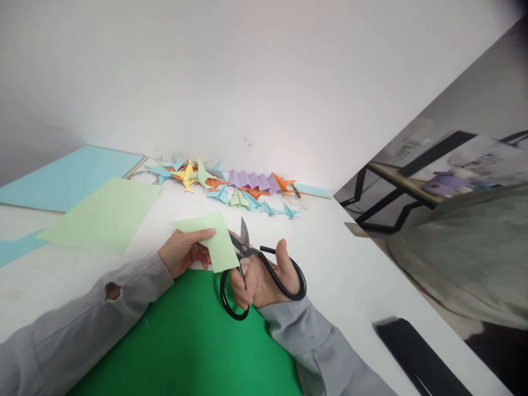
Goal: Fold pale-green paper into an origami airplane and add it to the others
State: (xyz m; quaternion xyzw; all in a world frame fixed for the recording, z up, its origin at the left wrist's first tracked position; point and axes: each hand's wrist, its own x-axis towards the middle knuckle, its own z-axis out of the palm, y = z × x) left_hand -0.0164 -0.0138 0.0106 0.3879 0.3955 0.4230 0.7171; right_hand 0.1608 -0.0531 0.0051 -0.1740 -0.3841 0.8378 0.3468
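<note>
My left hand (pixel 185 253) pinches a pale green piece of paper (pixel 223 242) between thumb and fingers, held up above the table. The paper has an angular shape, with one arm hanging down on its right. Black-handled scissors (pixel 244 248) are in my right hand (pixel 264 275), its thumb and fingers through the two loops. The blades stand apart at the paper's right edge, one of them partly hidden behind the paper. Whether the blades touch the paper I cannot tell. Under both hands lies a green mat (pixel 193 335).
Folded paper figures in several colours (pixel 202 175) and a pleated purple strip (pixel 253 180) lie along the wall. Blue sheets (pixel 74 176) and a light green sheet (pixel 107 214) are at the left. A black flat object (pixel 418 355) sits near the right edge, beside a person's clothing (pixel 462 253).
</note>
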